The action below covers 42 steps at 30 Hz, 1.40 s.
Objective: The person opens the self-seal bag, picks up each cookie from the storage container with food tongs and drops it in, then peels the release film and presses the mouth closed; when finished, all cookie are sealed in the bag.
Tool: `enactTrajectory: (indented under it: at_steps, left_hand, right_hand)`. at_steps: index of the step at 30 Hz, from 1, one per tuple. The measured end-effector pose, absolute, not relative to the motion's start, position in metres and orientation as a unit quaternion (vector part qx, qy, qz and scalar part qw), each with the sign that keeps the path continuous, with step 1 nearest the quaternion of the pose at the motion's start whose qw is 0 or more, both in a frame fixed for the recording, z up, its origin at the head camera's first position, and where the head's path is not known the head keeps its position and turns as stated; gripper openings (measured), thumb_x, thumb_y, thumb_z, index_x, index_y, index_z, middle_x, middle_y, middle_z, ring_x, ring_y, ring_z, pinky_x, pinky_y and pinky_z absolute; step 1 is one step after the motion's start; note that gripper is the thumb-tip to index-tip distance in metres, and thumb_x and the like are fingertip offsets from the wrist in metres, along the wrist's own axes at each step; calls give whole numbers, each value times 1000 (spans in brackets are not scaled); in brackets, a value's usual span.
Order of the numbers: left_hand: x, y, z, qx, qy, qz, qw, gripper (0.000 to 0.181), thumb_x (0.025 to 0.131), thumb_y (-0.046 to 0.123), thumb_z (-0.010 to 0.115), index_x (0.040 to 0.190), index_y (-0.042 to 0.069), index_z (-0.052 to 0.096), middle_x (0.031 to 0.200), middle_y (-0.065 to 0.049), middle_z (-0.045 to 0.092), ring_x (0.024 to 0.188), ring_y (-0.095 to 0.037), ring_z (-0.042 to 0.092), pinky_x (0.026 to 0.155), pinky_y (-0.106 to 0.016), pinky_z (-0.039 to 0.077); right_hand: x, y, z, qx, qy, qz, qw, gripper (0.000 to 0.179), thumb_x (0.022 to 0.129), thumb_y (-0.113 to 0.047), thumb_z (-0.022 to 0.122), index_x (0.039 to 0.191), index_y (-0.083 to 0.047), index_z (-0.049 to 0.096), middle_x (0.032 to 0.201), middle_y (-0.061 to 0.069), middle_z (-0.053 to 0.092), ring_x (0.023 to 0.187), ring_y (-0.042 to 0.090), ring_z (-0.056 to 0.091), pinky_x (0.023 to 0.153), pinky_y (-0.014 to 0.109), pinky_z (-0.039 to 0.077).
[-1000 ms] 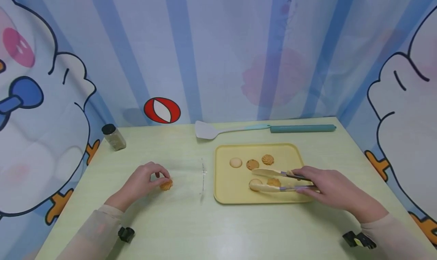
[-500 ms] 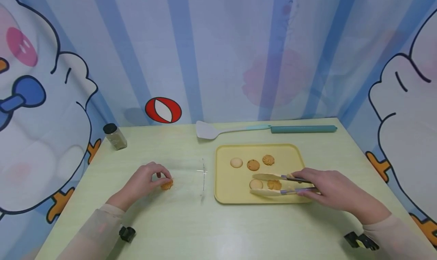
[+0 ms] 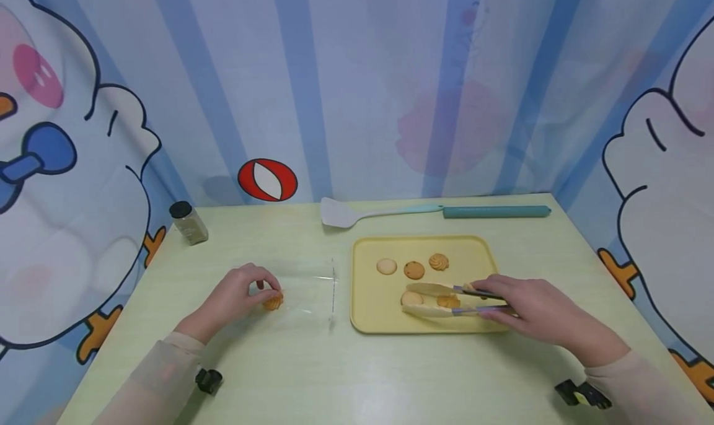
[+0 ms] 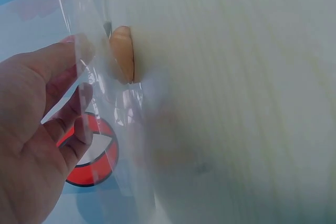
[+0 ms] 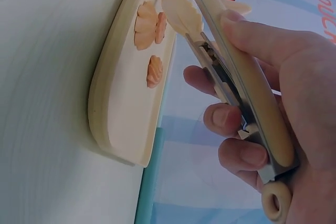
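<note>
My left hand (image 3: pixel 237 295) pinches the edge of a clear plastic bag (image 3: pixel 304 289) lying on the table. A ridged cookie (image 3: pixel 273 302) sits inside the bag, right by the fingertips; the left wrist view shows this cookie (image 4: pixel 122 55) through the film. With my right hand (image 3: pixel 546 313) I grip a pair of tongs (image 3: pixel 432 289) over the yellow tray (image 3: pixel 370 307). Their pale tips stand apart on either side of a round plain cookie (image 3: pixel 411 298). A swirled cookie (image 3: pixel 448 302) lies between the tong arms, nearer the hand.
Farther back on the tray lie a plain cookie (image 3: pixel 386 266), a chip cookie (image 3: pixel 414 270) and a swirled cookie (image 3: pixel 439 262). Behind the tray are a spatula (image 3: pixel 340 214) and a teal rod (image 3: pixel 496 212). A black-capped jar (image 3: pixel 189 223) stands at the back left.
The tongs have spread a little and shifted left; their lower tip moved off the round cookie to its near side. That cookie has slid slightly left. My left hand stays in place.
</note>
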State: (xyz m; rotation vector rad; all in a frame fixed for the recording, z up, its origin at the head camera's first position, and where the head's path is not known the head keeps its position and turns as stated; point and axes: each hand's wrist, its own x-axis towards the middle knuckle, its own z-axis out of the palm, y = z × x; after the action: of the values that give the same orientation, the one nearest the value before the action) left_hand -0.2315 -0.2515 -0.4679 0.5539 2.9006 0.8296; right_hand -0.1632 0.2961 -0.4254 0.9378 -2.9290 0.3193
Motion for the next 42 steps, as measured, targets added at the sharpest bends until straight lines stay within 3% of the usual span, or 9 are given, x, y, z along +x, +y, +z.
enactTrajectory:
  at_steps: [12, 18, 26, 32, 42]
  left_hand:
    - [-231, -252, -467, 180, 945, 272, 37, 11, 91, 19, 80, 98, 27, 76, 98, 8, 70, 94, -17, 57, 82, -41, 51]
    - [-232, -253, -466, 179, 946, 269, 34, 11, 91, 19, 80, 97, 28, 76, 99, 8, 70, 94, -17, 57, 81, -40, 51]
    - [-232, -253, -464, 173, 947, 268, 33, 12, 91, 19, 81, 99, 27, 76, 99, 7, 70, 94, -18, 57, 81, -38, 50]
    - [-232, -253, -463, 172, 947, 268, 31, 12, 91, 20, 80, 99, 27, 76, 100, 6, 70, 94, -18, 57, 80, -37, 48]
    - [-232, -255, -462, 177, 946, 269, 24, 11, 91, 20, 80, 100, 25, 77, 99, 7, 70, 92, -17, 57, 78, -36, 48]
  right_hand:
    - [-178, 272, -427, 329, -934, 124, 57, 43, 99, -42, 68, 136, -20, 66, 116, -7, 70, 71, -10, 57, 65, 28, 52]
    - [-192, 254, -429, 351, -926, 121, 71, 42, 100, -42, 67, 135, -19, 66, 119, -6, 71, 75, -2, 61, 67, 31, 53]
    - [-208, 220, -430, 375, -916, 131, 59, 48, 101, -48, 64, 139, -18, 63, 116, -7, 68, 73, 3, 57, 68, 30, 51]
    - [-219, 193, -434, 397, -907, 129, 53, 48, 101, -50, 62, 138, -19, 64, 119, -8, 70, 85, 7, 66, 73, 33, 54]
    - [-236, 161, -445, 416, -897, 142, 43, 47, 101, -51, 62, 139, -24, 62, 123, -10, 69, 88, 6, 69, 73, 31, 56]
